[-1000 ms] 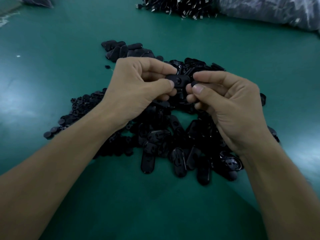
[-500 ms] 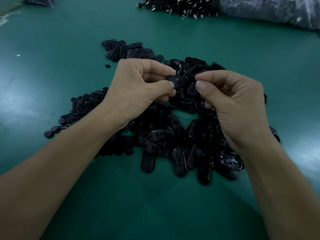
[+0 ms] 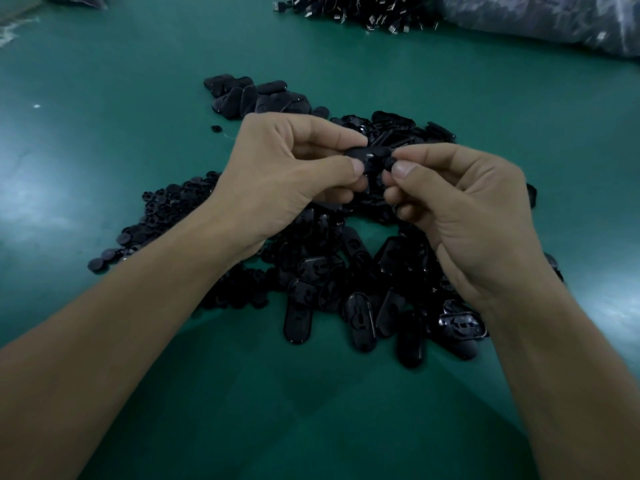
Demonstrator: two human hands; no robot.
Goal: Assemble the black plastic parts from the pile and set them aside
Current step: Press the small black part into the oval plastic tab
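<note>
Above the pile [image 3: 363,292], left hand [image 3: 287,178] pinches an oval shell [image 3: 369,154] as right hand [image 3: 464,216] pinches a cap [image 3: 388,163] against its end — joint apparently unfinished. Few pieces [image 3: 256,98] lie set aside on the far side; most parts await.

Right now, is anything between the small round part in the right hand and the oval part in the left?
Nothing visible. The right hand pinches the round part right beside the oval part that the left hand holds.
</note>
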